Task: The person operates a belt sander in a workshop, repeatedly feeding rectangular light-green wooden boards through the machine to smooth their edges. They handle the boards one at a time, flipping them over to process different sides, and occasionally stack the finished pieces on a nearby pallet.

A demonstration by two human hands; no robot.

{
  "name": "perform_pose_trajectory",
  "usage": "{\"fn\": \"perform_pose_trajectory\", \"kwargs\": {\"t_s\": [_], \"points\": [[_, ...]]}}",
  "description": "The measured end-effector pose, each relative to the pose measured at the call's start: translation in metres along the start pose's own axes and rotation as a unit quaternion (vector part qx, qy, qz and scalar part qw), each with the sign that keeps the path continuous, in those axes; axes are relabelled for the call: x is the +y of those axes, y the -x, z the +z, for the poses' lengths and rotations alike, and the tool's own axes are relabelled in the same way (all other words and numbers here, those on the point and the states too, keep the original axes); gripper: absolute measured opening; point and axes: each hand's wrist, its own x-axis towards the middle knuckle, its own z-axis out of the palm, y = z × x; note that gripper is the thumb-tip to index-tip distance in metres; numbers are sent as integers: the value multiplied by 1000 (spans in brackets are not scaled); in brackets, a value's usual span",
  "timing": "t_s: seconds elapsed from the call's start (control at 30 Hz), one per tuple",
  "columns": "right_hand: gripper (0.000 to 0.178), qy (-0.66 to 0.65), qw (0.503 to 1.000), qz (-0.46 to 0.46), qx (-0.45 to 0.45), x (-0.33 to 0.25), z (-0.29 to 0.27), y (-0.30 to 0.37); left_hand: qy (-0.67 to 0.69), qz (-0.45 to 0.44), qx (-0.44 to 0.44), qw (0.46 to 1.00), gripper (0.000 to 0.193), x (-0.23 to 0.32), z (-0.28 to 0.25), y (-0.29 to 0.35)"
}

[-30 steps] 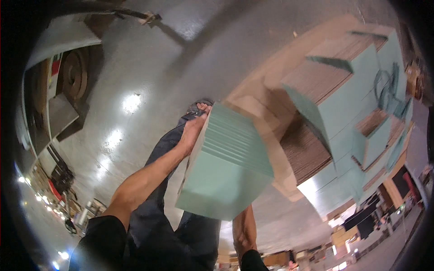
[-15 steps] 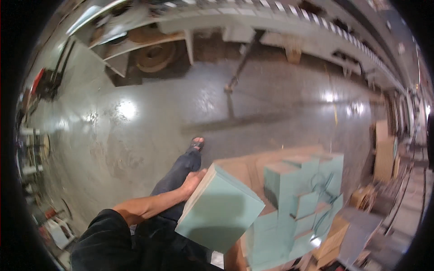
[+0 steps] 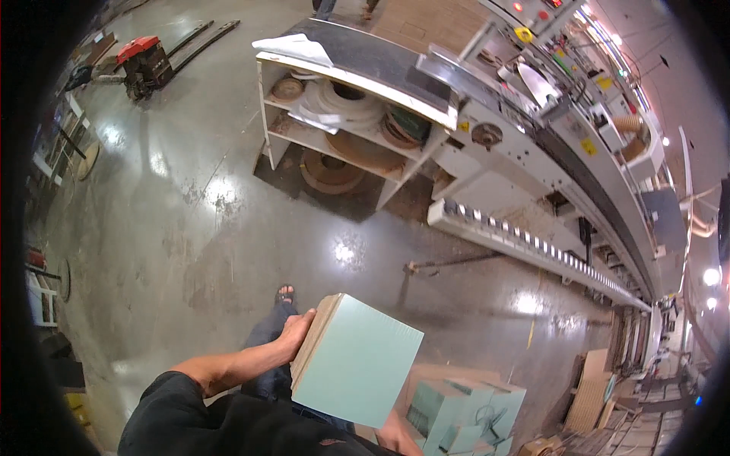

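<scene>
A thick stack of pale green boards (image 3: pixel 363 361) with raw brown edges is tilted in front of my body. My left hand (image 3: pixel 296 333) is closed on the stack's left edge. At its lower right corner, my right hand (image 3: pixel 395 435) grips the boards from the side, its fingers mostly hidden beneath them. More pale green boards (image 3: pixel 437 410) stand in piles to the right of my right hand, with a thin dark looped strap or cord (image 3: pixel 490 418) on them.
Ahead stands a white shelf unit (image 3: pixel 266 114) holding rolls of edging. A long machine (image 3: pixel 525 171) with a roller rail (image 3: pixel 532 254) runs along the right. A red pallet truck (image 3: pixel 144 64) is at far left. Another person's legs (image 3: pixel 325 9) show at the top. Brown panels (image 3: pixel 585 391) lean at right.
My view has swung upward and turned, bringing the shelf, machine and pallet truck further in. The piled boards now sit lower in view. Both hands still hold the stack.
</scene>
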Motion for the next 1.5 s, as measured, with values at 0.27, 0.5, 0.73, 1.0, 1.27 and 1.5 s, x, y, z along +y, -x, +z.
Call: {"fn": "perform_pose_trajectory", "kwargs": {"t_s": [0.27,0.5,0.73,1.0,1.27,1.5], "points": [[60,26,999,-22,-29,-68,155,-67,59,10,-22,998,66,187,-55,-31],[61,50,995,-52,-67,-163,262,-137,77,73,-16,994,60,351,-51,-73],[62,83,984,-55,-145,-248,382,-248,43,197,-55,978,58,486,-29,-155],[63,111,966,-3,-235,-283,540,-362,93,162,-56,981,55,650,-13,-196],[64,91,956,52,-273,-279,664,-450,2,164,-15,986,60,761,-18,-253],[65,29,959,82,-269,-261,730,-508,30,187,-69,979,50,792,-42,-346]]}}
